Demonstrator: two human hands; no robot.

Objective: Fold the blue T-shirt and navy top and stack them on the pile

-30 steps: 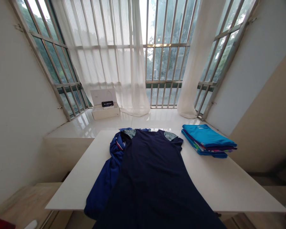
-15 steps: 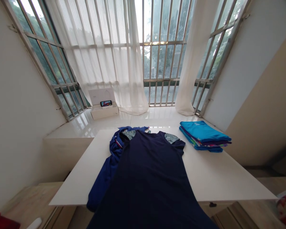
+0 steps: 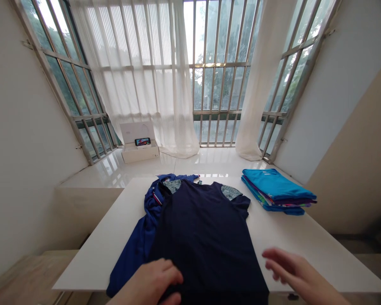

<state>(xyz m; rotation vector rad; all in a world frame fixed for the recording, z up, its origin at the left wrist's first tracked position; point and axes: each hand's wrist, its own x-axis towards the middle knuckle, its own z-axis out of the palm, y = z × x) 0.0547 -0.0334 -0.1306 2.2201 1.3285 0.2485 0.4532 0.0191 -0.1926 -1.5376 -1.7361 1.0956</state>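
A dark navy T-shirt [image 3: 206,228] with grey patterned shoulder patches lies spread, collar away from me, on the white table [image 3: 292,245]. Its lower edge reaches the near side of the table. Over its lower left part is my left hand [image 3: 160,275], thumb and fingers apart; whether it touches the cloth I cannot tell. To the right of the shirt my right hand [image 3: 290,267] hovers, fingers loosely bent and spread, holding nothing and slightly blurred. Partly under the shirt, a crumpled royal-blue garment [image 3: 130,250] with a striped trim extends along the left side.
A stack of folded clothes [image 3: 277,190], bright blue on top, sits at the table's right rear. Behind the table, a white sill [image 3: 184,163] carries an open white box [image 3: 139,153] with a phone [image 3: 142,142] propped in it. Sheer curtains [image 3: 139,84] hang before barred windows.
Both my hands have come into view from below. The shirt's lower part, which flared toward me past the table edge, now looks shorter and narrower. The camera view has shifted slightly.
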